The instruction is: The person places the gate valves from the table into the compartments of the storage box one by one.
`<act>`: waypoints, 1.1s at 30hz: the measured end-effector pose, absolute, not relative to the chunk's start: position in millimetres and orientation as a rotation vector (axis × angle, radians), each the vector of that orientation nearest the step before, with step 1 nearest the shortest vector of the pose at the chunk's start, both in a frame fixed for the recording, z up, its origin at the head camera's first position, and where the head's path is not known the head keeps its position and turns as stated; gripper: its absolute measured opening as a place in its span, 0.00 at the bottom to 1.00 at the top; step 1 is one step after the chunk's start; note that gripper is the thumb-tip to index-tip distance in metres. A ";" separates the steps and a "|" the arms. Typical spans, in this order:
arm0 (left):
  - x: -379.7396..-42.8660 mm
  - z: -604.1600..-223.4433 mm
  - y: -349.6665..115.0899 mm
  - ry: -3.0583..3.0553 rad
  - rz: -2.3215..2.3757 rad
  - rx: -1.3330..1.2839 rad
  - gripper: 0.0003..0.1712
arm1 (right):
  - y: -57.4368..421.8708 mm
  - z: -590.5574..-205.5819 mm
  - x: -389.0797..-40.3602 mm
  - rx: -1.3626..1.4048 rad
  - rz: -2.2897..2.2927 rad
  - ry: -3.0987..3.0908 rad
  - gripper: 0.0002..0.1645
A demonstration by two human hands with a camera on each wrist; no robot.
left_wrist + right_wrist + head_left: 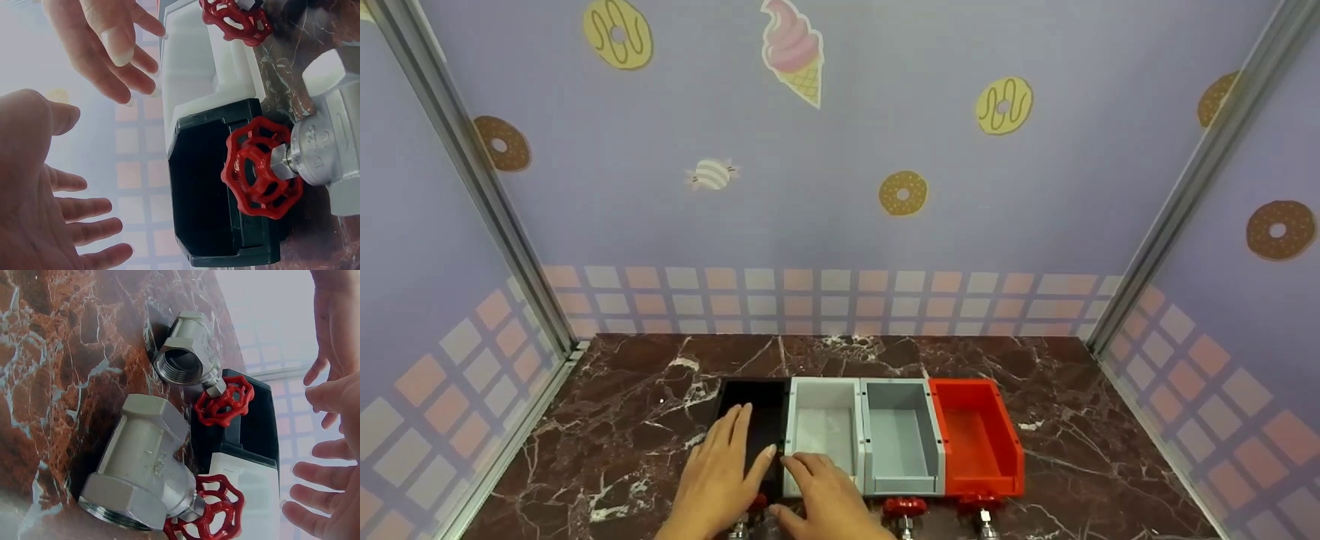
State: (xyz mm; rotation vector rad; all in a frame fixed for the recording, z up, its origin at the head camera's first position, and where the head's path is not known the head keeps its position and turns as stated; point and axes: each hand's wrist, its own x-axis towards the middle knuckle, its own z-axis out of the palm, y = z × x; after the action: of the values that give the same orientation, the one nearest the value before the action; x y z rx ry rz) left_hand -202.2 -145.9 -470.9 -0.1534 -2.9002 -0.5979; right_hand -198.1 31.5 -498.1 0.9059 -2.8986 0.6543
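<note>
My left hand [718, 469] hovers above the black bin [763, 405], fingers extended and thumb spread. Beside it, my right hand [826, 495] is held over the front of the white bin [823, 420], fingers relaxed. Both hands hold nothing, and the wrist views show them apart from the bins. Below them, metal valves with red handwheels stand on the counter before the bins: one valve [315, 149] in front of the black bin, another valve [146, 467] by the white one. In the head view, my hands partly hide these valves.
A grey bin [901, 427] and a red bin [976, 427] continue the row rightward. Before them stand two more valves, with a red handwheel [904, 507] and a red handwheel [981, 501]. Patterned walls enclose the dark marbled counter [615, 420] at the back and sides.
</note>
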 end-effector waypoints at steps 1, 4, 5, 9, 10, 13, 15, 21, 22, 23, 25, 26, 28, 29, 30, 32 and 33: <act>-202.5 -471.4 -146.8 -2.903 -0.603 -0.152 0.40 | 30.8 -499.1 -198.0 0.916 0.647 -2.901 0.36; -203.3 -472.9 -149.7 -2.909 -0.627 -0.143 0.40 | 27.5 -502.3 -197.3 0.957 0.613 -2.883 0.36; -203.7 -473.2 -150.6 -2.911 -0.628 -0.139 0.40 | 26.2 -503.3 -196.9 0.970 0.598 -2.869 0.36; -204.8 -475.0 -154.5 -2.914 -0.633 -0.128 0.40 | 21.2 -508.0 -195.3 1.019 0.545 -2.825 0.37; -205.0 -475.4 -155.3 -2.914 -0.632 -0.126 0.40 | 20.2 -509.4 -195.0 1.025 0.536 -2.819 0.38; -205.7 -476.8 -157.1 -2.915 -0.628 -0.119 0.40 | 17.3 -513.1 -194.5 1.047 0.522 -2.811 0.40; -205.9 -477.5 -158.0 -2.915 -0.628 -0.111 0.39 | 15.3 -515.4 -194.6 1.064 0.501 -2.794 0.40; -206.8 -479.8 -161.0 -2.920 -0.624 -0.095 0.40 | 10.8 -520.8 -193.6 1.085 0.451 -2.790 0.44; -207.0 -480.3 -161.6 -2.923 -0.621 -0.094 0.41 | 10.1 -521.6 -193.1 1.080 0.443 -2.801 0.46; -207.1 -480.6 -162.2 -2.927 -0.621 -0.094 0.41 | 9.2 -522.3 -192.6 1.074 0.430 -2.809 0.47; -207.5 -481.7 -163.6 -2.933 -0.617 -0.092 0.42 | 7.5 -523.4 -191.3 1.060 0.402 -2.832 0.48; -207.7 -482.3 -164.2 -2.936 -0.614 -0.090 0.42 | 6.2 -523.8 -190.9 1.057 0.390 -2.841 0.48; -208.0 -483.3 -165.4 -2.939 -0.618 -0.091 0.42 | 3.9 -525.0 -190.1 1.052 0.352 -2.852 0.47; -208.1 -483.6 -166.0 -2.942 -0.624 -0.089 0.41 | 2.8 -525.4 -189.7 1.052 0.336 -2.855 0.47; -208.3 -484.1 -166.6 -2.945 -0.627 -0.088 0.41 | 1.7 -525.9 -189.4 1.055 0.322 -2.859 0.47; -208.6 -484.7 -167.8 -2.949 -0.638 -0.086 0.40 | -0.2 -527.8 -188.6 1.064 0.293 -2.844 0.46; -208.8 -485.1 -168.4 -2.950 -0.640 -0.086 0.40 | -0.9 -529.1 -188.0 1.068 0.283 -2.831 0.46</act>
State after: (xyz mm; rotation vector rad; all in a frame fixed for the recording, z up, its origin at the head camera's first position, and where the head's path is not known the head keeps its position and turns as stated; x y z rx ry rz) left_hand -208.8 -168.4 -485.1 -0.0859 -2.9503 -0.6405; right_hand -188.0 -0.9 -529.1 1.0676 -2.8306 0.2826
